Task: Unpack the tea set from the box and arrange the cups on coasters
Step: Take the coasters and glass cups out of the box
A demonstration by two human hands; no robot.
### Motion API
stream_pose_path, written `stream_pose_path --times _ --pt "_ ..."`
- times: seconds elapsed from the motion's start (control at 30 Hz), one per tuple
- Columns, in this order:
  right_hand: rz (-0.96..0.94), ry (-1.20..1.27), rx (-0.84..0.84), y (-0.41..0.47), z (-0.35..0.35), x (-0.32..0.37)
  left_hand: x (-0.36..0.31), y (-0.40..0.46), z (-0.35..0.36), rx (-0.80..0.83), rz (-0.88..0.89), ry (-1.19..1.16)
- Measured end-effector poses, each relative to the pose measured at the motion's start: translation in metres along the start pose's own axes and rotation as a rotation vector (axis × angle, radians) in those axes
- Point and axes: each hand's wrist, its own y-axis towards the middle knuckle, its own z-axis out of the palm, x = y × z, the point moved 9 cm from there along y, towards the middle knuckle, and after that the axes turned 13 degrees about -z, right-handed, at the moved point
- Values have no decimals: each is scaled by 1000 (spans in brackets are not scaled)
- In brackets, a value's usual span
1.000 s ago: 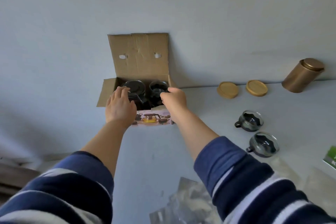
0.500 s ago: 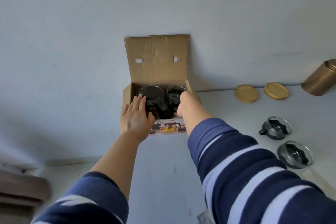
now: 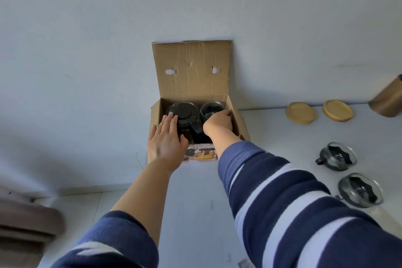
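Observation:
An open cardboard box (image 3: 191,72) stands against the wall with its lid up. Inside it are a black-lidded teapot (image 3: 185,113) on the left and a glass cup (image 3: 210,107) at the back right. My left hand (image 3: 166,139) lies flat on the box's front left edge, fingers spread, fingertips touching the teapot. My right hand (image 3: 218,121) reaches into the box, its fingers curled at the cup's near rim; whether it grips the cup is hidden. Two glass cups (image 3: 337,155) (image 3: 360,189) with dark inserts sit on the table at the right. Two wooden coasters (image 3: 300,112) (image 3: 337,110) lie near the wall.
A gold tin canister (image 3: 389,100) stands at the far right by the wall. The white table (image 3: 195,202) ends at its left edge, with floor and a brown object (image 3: 26,217) below. A bit of clear wrapping (image 3: 244,264) shows at the bottom edge.
My right hand has gone deeper into the box, reaching the cup at the back right. My left hand has slid forward onto the teapot. The view has moved closer to the box.

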Motion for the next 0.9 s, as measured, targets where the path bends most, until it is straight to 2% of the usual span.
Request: stream_pose_path --times 0.2,0.57,0.77,0.9 --pt "49 7 -80 6 -6 -5 0 0 0 -10 -8 -13" --pt "-41 -26 -141 6 -9 1 0 2 1 -1 -13 -1" --pt "-239 -131 -223 -1 -14 23 1 3 1 -2 -23 -3" --pt "-272 -129 -242 -2 -20 26 1 3 1 -7 -28 -3"
